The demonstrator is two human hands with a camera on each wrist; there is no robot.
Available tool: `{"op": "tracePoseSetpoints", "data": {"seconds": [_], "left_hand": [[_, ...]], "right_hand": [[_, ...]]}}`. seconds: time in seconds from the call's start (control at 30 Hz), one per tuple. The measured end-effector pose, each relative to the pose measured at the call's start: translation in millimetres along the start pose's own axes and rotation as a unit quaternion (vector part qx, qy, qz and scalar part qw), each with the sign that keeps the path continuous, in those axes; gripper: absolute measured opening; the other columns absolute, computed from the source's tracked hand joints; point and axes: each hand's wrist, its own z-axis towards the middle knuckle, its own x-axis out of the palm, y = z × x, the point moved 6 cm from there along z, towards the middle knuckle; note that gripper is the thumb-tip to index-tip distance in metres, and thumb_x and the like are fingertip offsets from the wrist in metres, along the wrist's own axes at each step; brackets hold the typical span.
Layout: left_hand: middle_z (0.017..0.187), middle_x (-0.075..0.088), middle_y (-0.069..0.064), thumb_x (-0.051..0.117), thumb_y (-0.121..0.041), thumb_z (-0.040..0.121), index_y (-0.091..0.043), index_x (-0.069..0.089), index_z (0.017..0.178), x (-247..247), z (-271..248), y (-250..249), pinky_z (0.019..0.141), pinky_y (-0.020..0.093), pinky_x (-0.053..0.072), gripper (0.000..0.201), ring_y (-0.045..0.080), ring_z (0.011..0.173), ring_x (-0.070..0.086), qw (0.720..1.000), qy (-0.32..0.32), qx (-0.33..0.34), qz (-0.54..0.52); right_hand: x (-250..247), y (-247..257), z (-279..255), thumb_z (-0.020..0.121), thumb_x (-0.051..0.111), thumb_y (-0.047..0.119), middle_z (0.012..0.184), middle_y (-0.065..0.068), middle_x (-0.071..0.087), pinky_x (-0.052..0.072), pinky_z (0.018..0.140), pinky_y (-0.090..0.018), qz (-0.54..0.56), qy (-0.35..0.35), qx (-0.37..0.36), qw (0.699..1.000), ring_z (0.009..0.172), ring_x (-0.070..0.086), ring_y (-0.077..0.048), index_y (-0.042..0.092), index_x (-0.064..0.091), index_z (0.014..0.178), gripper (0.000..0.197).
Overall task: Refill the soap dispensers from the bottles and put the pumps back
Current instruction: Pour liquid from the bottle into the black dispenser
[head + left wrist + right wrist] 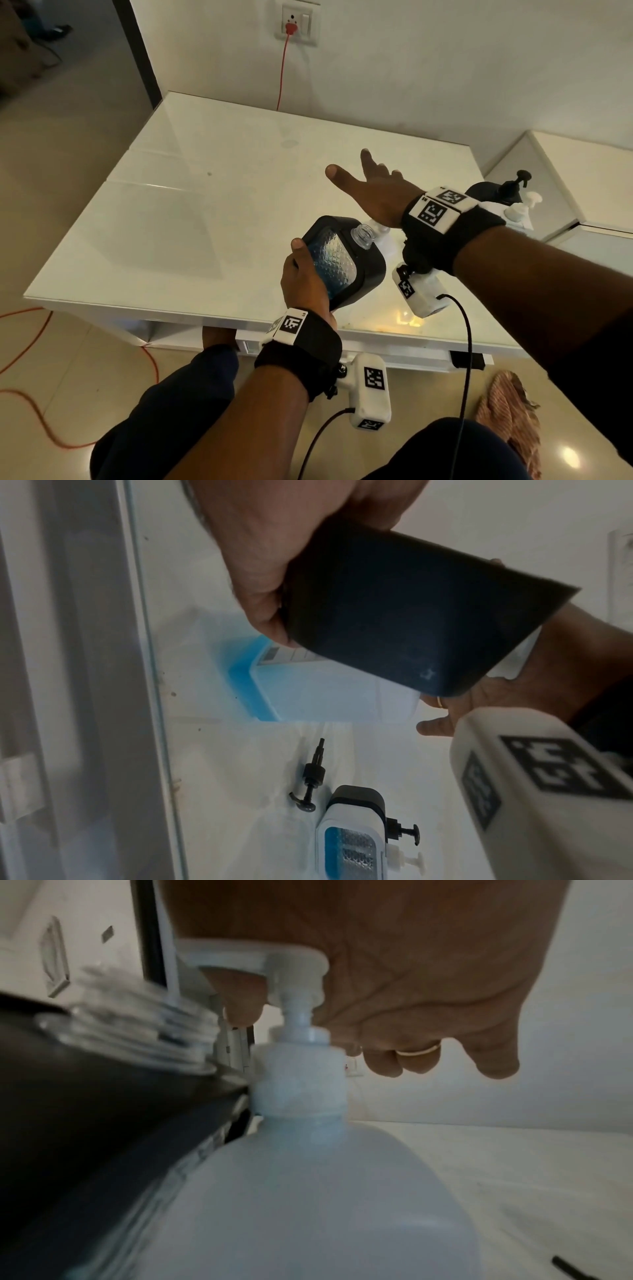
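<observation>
My left hand [305, 274] grips a black-framed soap dispenser [342, 260] with a clear textured window and holds it tilted above the table's front edge. Its pump is off, and its clear threaded neck [363, 234] points at a white refill bottle [308, 1204]. That bottle holds blue liquid [246, 677] low down. My right hand [376, 195] lies flat on the bottle's white pump head [267, 958], palm on it and fingers stretched out. The spout sits just above the dispenser's neck [137, 1020]. A loose black pump [310, 780] lies on the table.
A white glass-topped table [205, 205] stands against the wall. At its right end are a black dispenser [489, 192] and a white pump bottle [517, 210]. A second white unit [582, 164] stands to the right. A cloth [507, 407] and an orange cable [34, 394] lie on the floor.
</observation>
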Motion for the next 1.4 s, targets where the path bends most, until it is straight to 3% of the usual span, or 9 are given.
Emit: {"op": "tracePoseSetpoints", "data": {"seconds": [0.5,0.7,1.07,1.4], "left_hand": [[0.126,0.066,0.004,0.038,-0.078,0.097,-0.042,0.060,0.093,-1.0,-1.3,-2.3,0.103,0.057,0.055,0.042,0.036,0.116,0.065,1.000,-0.002,-0.007,0.015],[0.115,0.066,0.000,0.039,-0.072,0.100,-0.040,0.059,0.094,0.1,-1.6,-2.7,0.103,0.057,0.055,0.038,0.034,0.114,0.065,1.000,0.000,-0.010,0.000],[0.123,0.067,0.003,0.041,-0.070,0.102,-0.040,0.061,0.097,1.6,-0.6,-1.3,0.103,0.057,0.056,0.036,0.034,0.116,0.066,1.000,0.005,-0.013,-0.010],[0.121,0.068,0.002,0.042,-0.075,0.099,-0.041,0.062,0.095,-0.2,1.1,-1.6,0.102,0.057,0.056,0.039,0.034,0.114,0.067,1.000,0.000,-0.010,-0.002]], "right_hand": [[-1.7,2.7,-2.0,0.082,0.016,0.091,0.169,-0.010,-0.005,-0.003,0.121,-0.056,0.019,0.002,-0.004,1.000,0.155,-0.010,-0.033,0.032,-0.012,0.160,0.102],[2.8,-1.5,-2.1,0.080,0.018,0.093,0.170,-0.010,-0.004,-0.002,0.122,-0.058,0.013,-0.010,0.001,1.000,0.155,-0.010,-0.032,0.031,-0.010,0.160,0.105],[-0.3,1.6,-2.8,0.081,0.018,0.092,0.169,-0.009,-0.007,-0.003,0.121,-0.057,0.017,0.000,-0.006,1.000,0.155,-0.012,-0.032,0.032,-0.013,0.160,0.103],[0.8,3.3,-3.8,0.080,0.014,0.092,0.169,-0.009,-0.008,-0.004,0.121,-0.056,0.017,0.018,-0.009,1.000,0.155,-0.012,-0.032,0.033,-0.015,0.159,0.103]]}}
